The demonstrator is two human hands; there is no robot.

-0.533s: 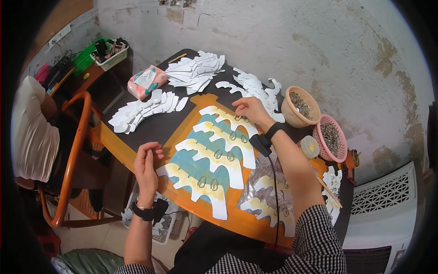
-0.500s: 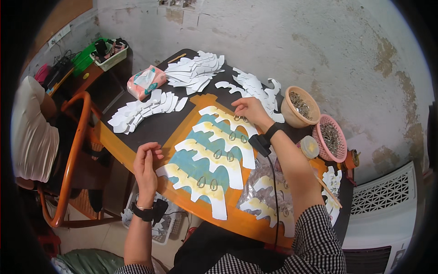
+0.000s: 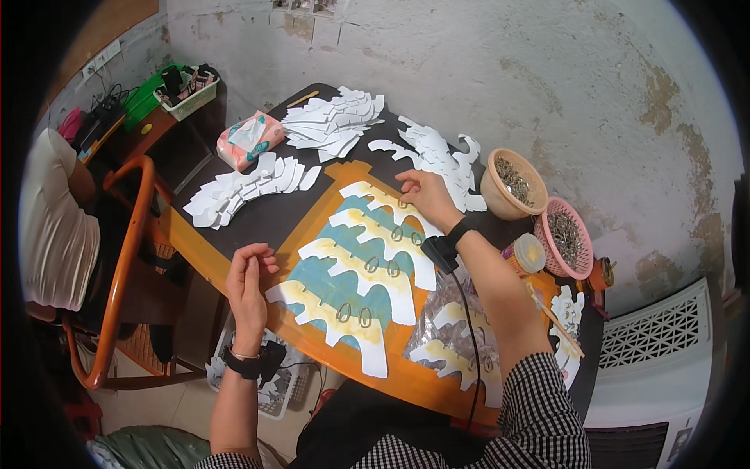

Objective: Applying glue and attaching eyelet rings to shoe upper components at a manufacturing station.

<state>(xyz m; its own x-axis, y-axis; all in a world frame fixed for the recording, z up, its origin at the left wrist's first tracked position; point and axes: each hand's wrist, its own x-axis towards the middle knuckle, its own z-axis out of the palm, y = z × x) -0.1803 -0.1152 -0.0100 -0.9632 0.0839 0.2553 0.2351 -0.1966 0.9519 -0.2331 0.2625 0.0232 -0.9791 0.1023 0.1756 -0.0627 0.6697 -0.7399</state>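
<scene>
Cloth of plain white covered the torso of a person [image 3: 58, 227] at the far left, next to an armchair with a curved, glossy orange-brown wooden frame [image 3: 142, 207]. Beyond it stood a bright green plastic tray [image 3: 141, 105] and a pale, loaded plastic basket [image 3: 191, 102]. On the black tabletop [image 3: 234, 244], a fan of flat white cut-out pieces [image 3: 254, 187] lay below a pink soft tissue pack [image 3: 269, 139].

The worker's left hand [image 3: 248, 293] was half open, fingers loosely bent, with nothing visible in it, near the left end of the nearest strip. Four scalloped white strips with yellow-tinted edges [image 3: 355, 267] lay in staggered rows on a blue-green panel [image 3: 312, 291], and slim metal loops [image 3: 344, 313] showed on them. At the farthest strip, the right hand [image 3: 426, 195] was bent with thumb and fingers close together, just beside a loop; I could not tell whether it gripped anything.

Further right, more strips lay around crinkled clear plastic [image 3: 461, 340]. Then came a round peach plastic tub [image 3: 500, 203] of small metal parts, a jar with a pale round lid [image 3: 533, 252], a round pink perforated basket [image 3: 564, 271] holding similar parts, and a white appliance with a patterned grille [image 3: 652, 391].
</scene>
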